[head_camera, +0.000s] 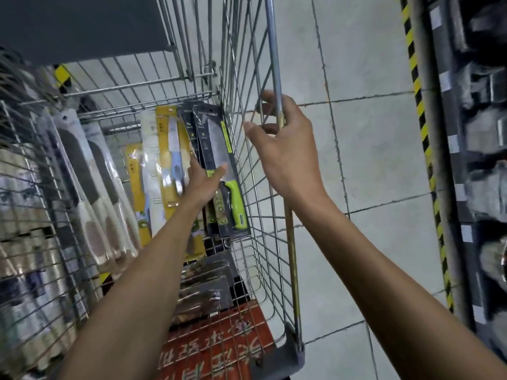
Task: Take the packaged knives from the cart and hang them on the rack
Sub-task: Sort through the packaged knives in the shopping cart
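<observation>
Wire cart [263, 204] holds carded knives standing on end: white packs [90, 182] at left (blurred), yellow packs [171, 154] mid, green-handled knife pack [219, 144] against the right wall. Left hand [204, 185] inside the cart, thumb and fingers pinching the green-handled knife pack. Right hand [285, 149] fingers curled round the cart rail [273, 50].

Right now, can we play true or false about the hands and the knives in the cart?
1. The left hand holds a dark knife pack with a green handle. True.
2. The right hand holds a knife. False: its grip is on the cart's upright bar.
3. A yellow knife pack is inside the wire cart. True.
4. The floor is wooden. False: it is pale tiles.
</observation>
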